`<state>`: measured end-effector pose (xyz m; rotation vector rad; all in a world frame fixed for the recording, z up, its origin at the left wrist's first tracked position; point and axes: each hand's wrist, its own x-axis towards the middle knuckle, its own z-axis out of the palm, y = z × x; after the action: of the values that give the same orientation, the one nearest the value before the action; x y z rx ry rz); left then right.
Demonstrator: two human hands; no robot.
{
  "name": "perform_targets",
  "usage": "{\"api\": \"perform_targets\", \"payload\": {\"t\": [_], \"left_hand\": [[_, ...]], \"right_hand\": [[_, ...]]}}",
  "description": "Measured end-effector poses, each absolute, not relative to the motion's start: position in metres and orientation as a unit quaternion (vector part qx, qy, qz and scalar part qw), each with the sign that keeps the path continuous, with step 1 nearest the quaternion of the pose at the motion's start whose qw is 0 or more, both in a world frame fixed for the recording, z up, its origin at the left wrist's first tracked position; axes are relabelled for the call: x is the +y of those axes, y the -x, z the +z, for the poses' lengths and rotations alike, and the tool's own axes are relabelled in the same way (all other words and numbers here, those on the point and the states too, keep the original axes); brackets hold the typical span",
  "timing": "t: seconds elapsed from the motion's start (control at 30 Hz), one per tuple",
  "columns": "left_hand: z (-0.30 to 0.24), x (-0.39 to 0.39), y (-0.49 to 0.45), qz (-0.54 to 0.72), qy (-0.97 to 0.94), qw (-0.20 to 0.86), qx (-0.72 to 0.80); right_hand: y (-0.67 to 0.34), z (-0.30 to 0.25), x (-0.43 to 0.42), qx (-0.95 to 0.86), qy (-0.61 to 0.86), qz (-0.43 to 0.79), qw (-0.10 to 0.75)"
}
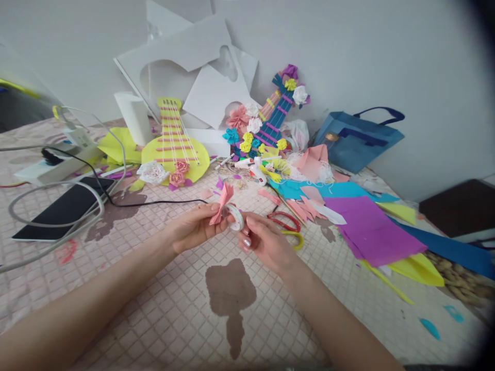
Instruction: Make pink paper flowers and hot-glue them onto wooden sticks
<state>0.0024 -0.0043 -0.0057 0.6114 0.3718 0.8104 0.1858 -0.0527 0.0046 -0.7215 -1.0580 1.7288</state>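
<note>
My left hand [197, 225] pinches a pleated pink paper flower [223, 205] at its gathered middle, its ends fanning up and down. Against it, a small white roll of tape [235, 217] is gripped by the fingers of my right hand [266, 239]. The two hands meet above the middle of the table. Just beyond my right hand lie red-handled scissors [286, 221] and a yellow handle loop [294, 239]. Whether a strip of tape runs between roll and paper, I cannot tell.
Behind stand a yellow paper guitar [174, 147] and a blue flowered one [275, 121]. A white glue gun [255, 167] lies between scraps. Purple paper [375, 226] is at right; a black tablet-like slab [64, 208] and cables [96, 193] lie left.
</note>
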Motion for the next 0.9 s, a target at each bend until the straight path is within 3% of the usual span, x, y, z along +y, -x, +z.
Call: {"api": "perform_targets", "payload": {"t": [0.63, 0.9], "left_hand": [[-0.0041, -0.0060, -0.0070, 0.399, -0.223, 0.863, 0.214], [-0.0054, -0.0092, -0.0092, 0.409, -0.291, 0.839, 0.209]], "right_hand": [[-0.1847, 0.0021, -0.0520, -0.481, 0.304, 0.682, 0.460], [-0.1827, -0.0012, -0.0522, -0.454, 0.308, 0.688, 0.475]]}}
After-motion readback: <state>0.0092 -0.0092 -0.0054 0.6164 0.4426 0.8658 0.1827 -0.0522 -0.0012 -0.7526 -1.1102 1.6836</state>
